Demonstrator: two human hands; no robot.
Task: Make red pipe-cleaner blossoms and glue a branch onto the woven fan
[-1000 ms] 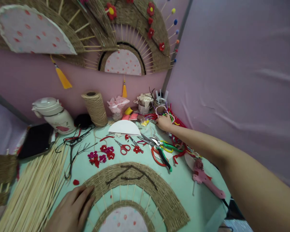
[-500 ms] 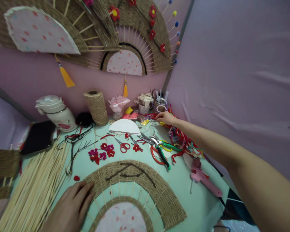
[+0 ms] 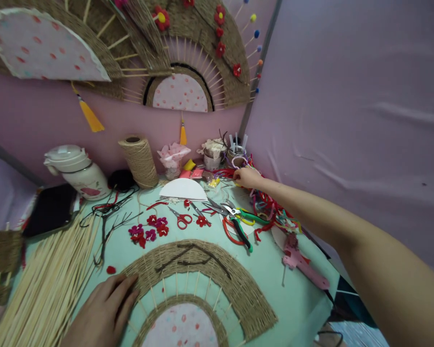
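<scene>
A half-round woven twine fan (image 3: 251,308) lies on the table in front of me, with dark twigs (image 3: 202,255) across its band and a spotted half-round centre (image 3: 183,327). My left hand (image 3: 103,308) rests flat at the fan's left end, fingertips touching the weave. My right hand (image 3: 248,177) is stretched to the back right, beside a heap of coloured fuzzy stems (image 3: 271,205). Its fingers are bent together; what they hold, if anything, is too small to make out. Red and purple felt-like flowers (image 3: 150,234) lie beyond the fan.
Red-handled scissors (image 3: 184,220) and green-handled pliers (image 3: 242,233) lie mid-table. To the right is a pink glue gun (image 3: 305,270). Thin sticks (image 3: 47,274) cover the left side. A twine spool (image 3: 139,164) and a white flask (image 3: 81,171) stand behind. Finished fans (image 3: 235,86) hang above.
The view has shifted slightly, so most things sit a little further left. My right hand's fingers have drawn closer together by the stems. My left hand stays on the fan.
</scene>
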